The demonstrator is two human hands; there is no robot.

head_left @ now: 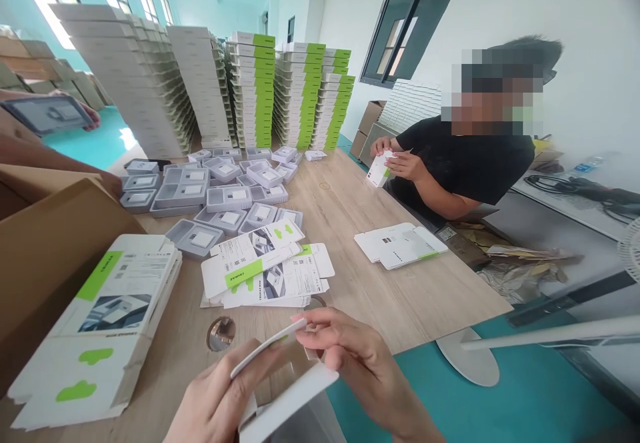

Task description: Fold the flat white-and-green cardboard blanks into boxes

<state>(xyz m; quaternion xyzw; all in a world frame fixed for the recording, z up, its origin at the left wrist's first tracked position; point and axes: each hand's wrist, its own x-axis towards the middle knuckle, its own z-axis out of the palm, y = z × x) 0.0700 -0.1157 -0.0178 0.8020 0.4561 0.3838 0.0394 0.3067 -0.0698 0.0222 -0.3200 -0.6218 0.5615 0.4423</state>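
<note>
Close to me, both hands hold a white cardboard box (295,400) with its end flaps open. My left hand (225,383) grips the box's left side, beside a raised flap. The fingers of my right hand (353,356) pinch at the open end, near the flap edges. Just beyond lie flat printed box blanks (280,276) in white and green, overlapping each other. To the left rests a thick stack of flat box blanks (110,323). Farther back, several grey plastic trays (229,198) with white inserts lie heaped.
Tall stacks of white and green boxes (255,90) stand at the table's far end. An open brown carton (55,256) is at the left. Across the table, a co-worker (450,156) holds a small box. More flat blanks (400,244) lie near the right edge. Another person's hand holds a tray (47,113).
</note>
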